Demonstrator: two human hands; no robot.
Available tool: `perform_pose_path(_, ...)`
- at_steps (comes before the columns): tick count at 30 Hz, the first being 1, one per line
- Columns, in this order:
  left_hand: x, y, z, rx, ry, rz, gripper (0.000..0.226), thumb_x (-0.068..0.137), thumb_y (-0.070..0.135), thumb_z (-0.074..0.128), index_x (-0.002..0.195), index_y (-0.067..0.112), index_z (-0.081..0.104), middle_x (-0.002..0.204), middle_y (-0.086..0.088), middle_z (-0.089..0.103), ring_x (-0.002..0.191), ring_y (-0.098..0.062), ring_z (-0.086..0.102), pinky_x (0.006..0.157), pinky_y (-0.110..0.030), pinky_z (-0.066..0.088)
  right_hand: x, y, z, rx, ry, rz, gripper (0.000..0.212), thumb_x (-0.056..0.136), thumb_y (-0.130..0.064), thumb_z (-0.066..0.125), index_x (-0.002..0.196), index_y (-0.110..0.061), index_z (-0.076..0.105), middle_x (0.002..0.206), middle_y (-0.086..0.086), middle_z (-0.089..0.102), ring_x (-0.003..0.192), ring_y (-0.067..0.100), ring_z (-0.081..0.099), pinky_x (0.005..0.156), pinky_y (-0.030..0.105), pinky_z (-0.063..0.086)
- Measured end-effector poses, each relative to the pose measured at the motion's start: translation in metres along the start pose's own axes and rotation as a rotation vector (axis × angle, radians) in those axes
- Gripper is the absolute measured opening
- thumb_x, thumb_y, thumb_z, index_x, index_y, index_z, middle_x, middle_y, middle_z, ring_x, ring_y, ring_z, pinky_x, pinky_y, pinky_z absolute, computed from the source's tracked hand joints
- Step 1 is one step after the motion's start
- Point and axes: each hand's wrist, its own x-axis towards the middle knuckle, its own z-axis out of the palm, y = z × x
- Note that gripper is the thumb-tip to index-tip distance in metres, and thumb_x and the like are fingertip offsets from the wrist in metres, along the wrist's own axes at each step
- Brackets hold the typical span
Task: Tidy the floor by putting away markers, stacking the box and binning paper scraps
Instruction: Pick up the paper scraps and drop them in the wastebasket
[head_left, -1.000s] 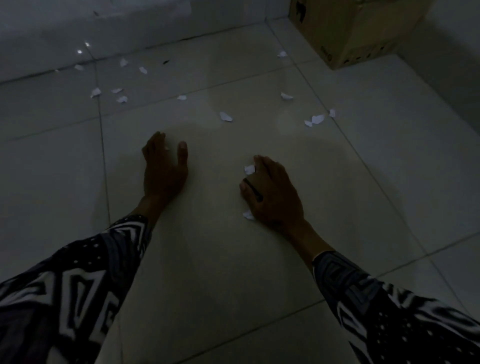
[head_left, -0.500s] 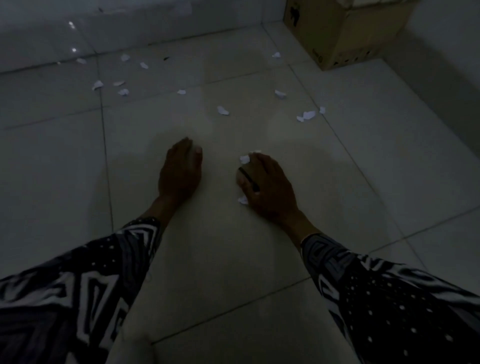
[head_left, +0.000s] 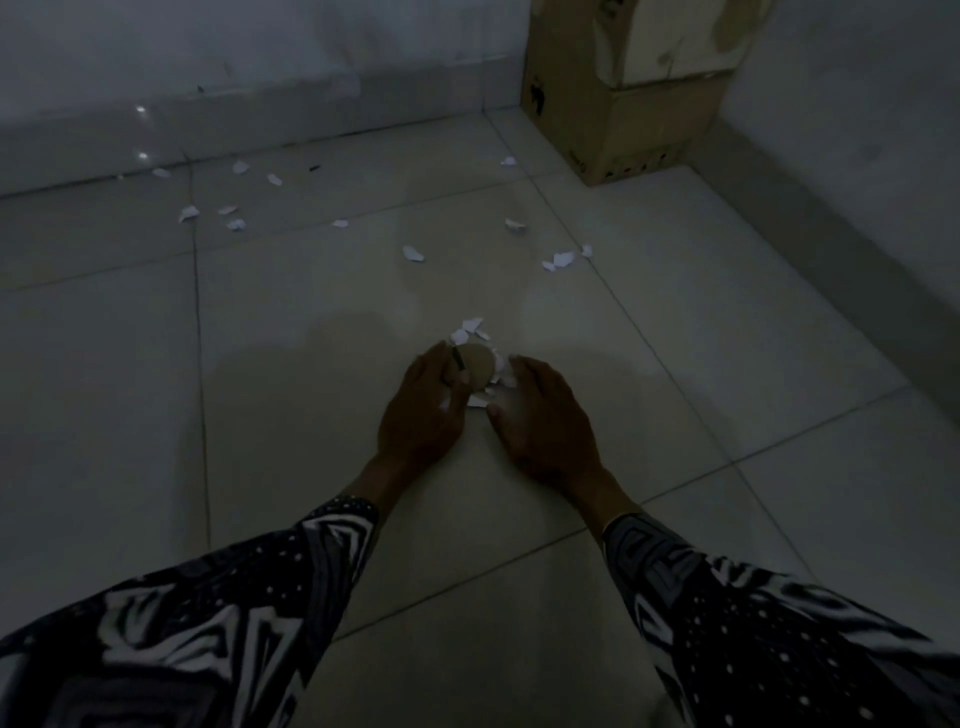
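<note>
Head cam only, so just the one view, and it was pretty dark tbh.

Both hands were down on the tiled floor (head_left: 311, 467), cupped around a little heap of paper scraps (head_left: 475, 332). Left hand (head_left: 423, 410) sat on the left of the heap, right hand (head_left: 545, 421) on the right, w/ the pile between them and some bits poking out beyond the fingertips. Left fingers were curled in, holding what looked like a round tan disc (head_left: 477, 366) plus a thin dark stick (head_left: 458, 359), maybe a marker or pen, couldn't tell in that light. Right fingers were loosely spread and arched over the scraps, not clamped on anything I could see.

More loose scraps (head_left: 236, 224) were scattered further out toward the wall, a few more (head_left: 563, 258) off to the right, well apart from the heap. Cardboard box (head_left: 623, 88) stood in the far corner against the wall.

Handling-wise, imo: torn paper is basically weightless, floppy, and it skates on glossy tile, so pinching single bits is slow. Better to rake them together w/ flat palms and scoop from under both sides, squeezing the wad so nothing flutters out. The disc looked stiff, could work as a mini dustpan edge. Nothing fragile here. Box prob light but bulky, so I'd grab it w/ two hands on opposite sides low down.
</note>
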Motion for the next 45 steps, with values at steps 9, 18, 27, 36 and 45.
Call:
perform_pose_path(9, -0.003, 0.013, -0.005, -0.176, -0.005, 0.157, 0.049, 0.104, 0.036, 0.041, 0.149, 0.016, 0.039, 0.153, 0.003, 0.043, 0.140, -0.009, 0.040, 0.116, -0.031, 0.034, 0.007, -0.001, 0.006, 0.119, -0.107, -0.140, 0.108, 0.081, -0.075, 0.060, 0.158, -0.011, 0.019, 0.161, 0.008, 0.022, 0.150, 0.024, 0.020, 0.121, 0.036, 0.025)
perform_pose_path(18, 0.047, -0.010, -0.033, -0.174, 0.273, 0.043, 0.034, 0.107, 0.023, 0.036, 0.126, 0.006, 0.059, 0.122, -0.008, 0.064, 0.109, -0.014, 0.059, 0.092, -0.018, 0.043, 0.069, -0.008, 0.024, 0.133, -0.251, -0.192, 0.130, 0.064, -0.085, 0.067, 0.160, -0.025, 0.003, 0.166, 0.010, 0.009, 0.154, 0.029, 0.000, 0.122, 0.051, 0.020)
perform_pose_path(27, 0.078, -0.020, -0.021, -0.132, 0.234, 0.066, 0.037, 0.106, 0.034, 0.034, 0.116, 0.009, 0.059, 0.108, -0.003, 0.064, 0.098, -0.016, 0.060, 0.086, -0.032, 0.048, 0.098, -0.010, 0.053, 0.008, -0.030, -0.304, 0.049, 0.083, -0.061, 0.063, 0.116, -0.025, 0.061, 0.126, 0.006, 0.050, 0.112, 0.025, 0.047, 0.091, 0.040, 0.040)
perform_pose_path(36, 0.077, -0.017, -0.021, -0.118, 0.202, 0.030, 0.035, 0.107, 0.033, 0.033, 0.115, 0.011, 0.059, 0.108, -0.001, 0.061, 0.099, -0.014, 0.057, 0.087, -0.025, 0.043, 0.091, -0.023, 0.045, -0.127, 0.018, -0.261, 0.031, 0.089, -0.052, 0.056, 0.098, -0.023, 0.062, 0.103, 0.005, 0.051, 0.083, 0.023, 0.047, 0.055, 0.030, 0.038)
perform_pose_path(45, 0.071, -0.014, -0.022, -0.106, 0.169, 0.004, 0.037, 0.107, 0.034, 0.034, 0.120, 0.009, 0.058, 0.112, -0.005, 0.062, 0.103, -0.021, 0.058, 0.090, -0.035, 0.046, 0.091, -0.039, 0.037, -0.122, 0.034, -0.057, 0.031, 0.091, -0.049, 0.050, 0.099, -0.020, 0.057, 0.101, 0.005, 0.052, 0.060, 0.024, 0.054, 0.047, 0.028, 0.040)
